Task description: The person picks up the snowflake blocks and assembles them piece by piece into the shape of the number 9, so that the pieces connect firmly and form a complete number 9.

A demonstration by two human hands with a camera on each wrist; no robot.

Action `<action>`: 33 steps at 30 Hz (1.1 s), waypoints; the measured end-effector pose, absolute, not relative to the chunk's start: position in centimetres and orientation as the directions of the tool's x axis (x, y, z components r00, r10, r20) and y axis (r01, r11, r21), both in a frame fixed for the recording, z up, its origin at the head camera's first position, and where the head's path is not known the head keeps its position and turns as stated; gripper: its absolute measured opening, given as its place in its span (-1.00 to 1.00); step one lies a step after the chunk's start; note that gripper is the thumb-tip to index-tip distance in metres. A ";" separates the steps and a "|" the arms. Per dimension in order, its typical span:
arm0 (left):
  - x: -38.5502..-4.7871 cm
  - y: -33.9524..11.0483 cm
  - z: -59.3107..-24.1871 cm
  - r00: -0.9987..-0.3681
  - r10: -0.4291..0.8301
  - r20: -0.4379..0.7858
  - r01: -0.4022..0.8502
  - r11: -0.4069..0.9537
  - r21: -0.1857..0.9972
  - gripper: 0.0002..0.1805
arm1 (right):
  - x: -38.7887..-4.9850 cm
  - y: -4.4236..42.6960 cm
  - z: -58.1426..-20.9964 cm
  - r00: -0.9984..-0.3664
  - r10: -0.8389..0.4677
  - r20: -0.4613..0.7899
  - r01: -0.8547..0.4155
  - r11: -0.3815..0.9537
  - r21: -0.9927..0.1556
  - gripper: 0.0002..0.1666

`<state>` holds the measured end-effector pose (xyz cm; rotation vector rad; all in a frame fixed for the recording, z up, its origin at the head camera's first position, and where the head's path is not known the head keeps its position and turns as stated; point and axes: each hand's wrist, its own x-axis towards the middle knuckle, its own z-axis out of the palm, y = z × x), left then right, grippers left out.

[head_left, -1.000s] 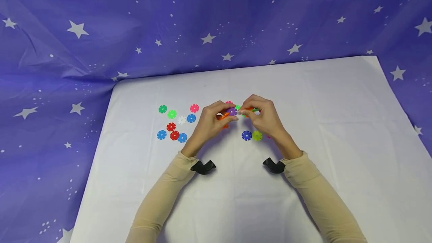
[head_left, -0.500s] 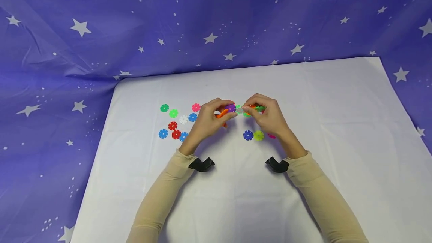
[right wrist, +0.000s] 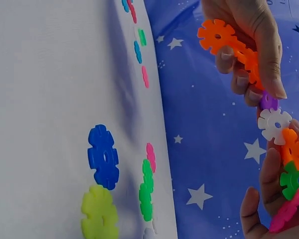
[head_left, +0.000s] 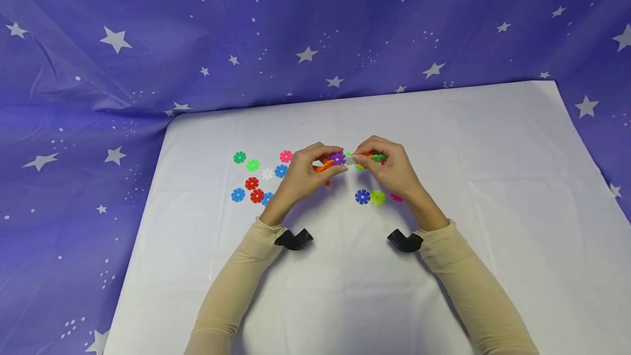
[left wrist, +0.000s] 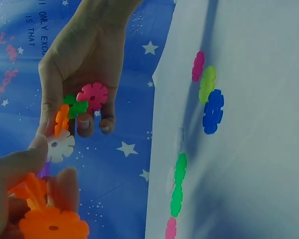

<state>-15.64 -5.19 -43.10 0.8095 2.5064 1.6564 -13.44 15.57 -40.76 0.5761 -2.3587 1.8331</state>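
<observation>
From the head view, I see both hands raised over the white surface (head_left: 345,289), the left hand (head_left: 308,174) pinching a purple disc (head_left: 337,159), the right hand (head_left: 393,169) pinching a white disc (head_left: 350,160) beside it. Against half a second ago, hardly anything has changed: the loose discs (head_left: 252,183) lie as they did. Against a second ago, the white disc shows wider between the fingertips.

In the left wrist view, orange discs (left wrist: 54,226) jut from the left hand; a green disc (left wrist: 75,106) and a pink disc (left wrist: 93,96) trail under the right palm. The pieces look like thin plastic: light, stiff with slight give, rather smooth.

In the right wrist view, purple meets white edge to edge; I can't tell whether their notches are interlocked. I'd hold each by its flat faces close to that joint, since pulling farther back might twist the other links apart.
</observation>
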 end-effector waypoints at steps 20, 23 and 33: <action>-15.6 -5.0 -43.3 -0.878 0.422 0.226 0.372 0.303 0.877 -0.59 | -14.1 16.0 -42.1 -0.962 -0.218 0.163 -0.208 0.198 -0.958 -0.87; -15.6 -5.0 -43.3 -0.882 0.422 0.208 0.347 0.286 0.893 -0.59 | -14.5 16.2 -43.3 -0.965 -0.231 0.124 -0.174 0.213 -0.961 -0.84; -15.7 -5.5 -42.8 -0.891 0.412 0.191 0.327 0.290 0.899 -0.58 | -14.7 16.5 -43.7 -0.959 -0.263 0.108 -0.173 0.240 -0.955 -0.83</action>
